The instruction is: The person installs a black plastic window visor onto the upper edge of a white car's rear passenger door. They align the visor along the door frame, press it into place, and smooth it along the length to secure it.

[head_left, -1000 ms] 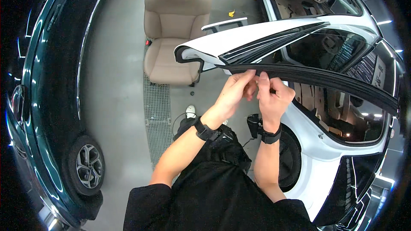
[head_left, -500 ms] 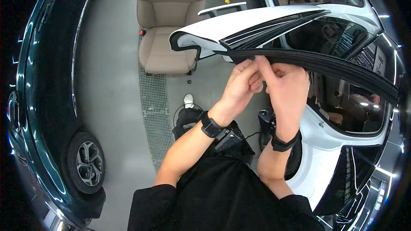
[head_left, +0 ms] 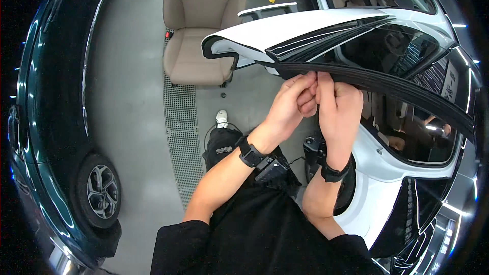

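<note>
My left hand [head_left: 291, 103] and my right hand [head_left: 338, 109] meet at the lower edge of a long black rubber door seal [head_left: 387, 82], which runs along the frame of the open white car door [head_left: 290, 28]. Both hands have curled fingers and pinch at the seal's edge, their tips side by side and touching it. What exactly lies between the fingertips is hidden. Dark window glass [head_left: 389, 48] shows beyond the seal. A black band circles each wrist.
A beige car seat [head_left: 204, 46] stands on the floor ahead, over a floor grating [head_left: 181, 137]. A dark green car [head_left: 56, 107] is parked at left. The white car's body [head_left: 374, 173] lies close at right. Black devices with a cable [head_left: 272, 168] hang near my waist.
My right fingertips have shifted from crossing over the left thumb to sitting beside it. The hands remain at the seal's edge. The whole view has moved slightly.
</note>
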Demonstrator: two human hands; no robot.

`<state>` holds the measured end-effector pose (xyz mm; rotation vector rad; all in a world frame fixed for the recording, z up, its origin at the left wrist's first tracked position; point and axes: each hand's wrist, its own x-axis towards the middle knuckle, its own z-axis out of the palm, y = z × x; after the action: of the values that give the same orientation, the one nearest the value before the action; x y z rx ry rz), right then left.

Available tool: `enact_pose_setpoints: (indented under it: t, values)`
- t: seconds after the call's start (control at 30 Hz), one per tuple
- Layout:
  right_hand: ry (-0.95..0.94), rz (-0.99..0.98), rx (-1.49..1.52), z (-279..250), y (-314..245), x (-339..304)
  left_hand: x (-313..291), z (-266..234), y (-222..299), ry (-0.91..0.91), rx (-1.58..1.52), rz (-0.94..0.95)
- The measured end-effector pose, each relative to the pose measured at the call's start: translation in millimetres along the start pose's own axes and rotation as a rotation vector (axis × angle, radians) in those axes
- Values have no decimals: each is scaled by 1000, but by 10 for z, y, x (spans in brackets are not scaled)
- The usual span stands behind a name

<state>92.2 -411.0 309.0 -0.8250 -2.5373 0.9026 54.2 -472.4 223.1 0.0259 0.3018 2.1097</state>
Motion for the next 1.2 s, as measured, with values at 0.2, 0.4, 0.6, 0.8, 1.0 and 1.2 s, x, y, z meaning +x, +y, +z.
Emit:
enact_pose_setpoints:
  t: [0.2, 0.4, 0.6, 0.8, 1.0, 1.2]
  values:
    - [24, -177, -49, 14, 130, 27, -14, -11, 107, 68, 151, -4]
    - [32, -294, -43, 16, 289, 66, 18, 2, 189, 62, 224, -62]
    - [40, -308, 17, 39, 322, 58, 33, -17, 151, -10, 65, -34]
    - [10, -309, 105, 45, 273, 69, 78, -70, 81, -34, 158, 98]
    - [0, -355, 26, -1, 338, 67, 80, -34, -6, 2, 283, 207]
    - [18, -38, -168, -13, -65, -21, 72, -106, -38, 11, 281, 238]
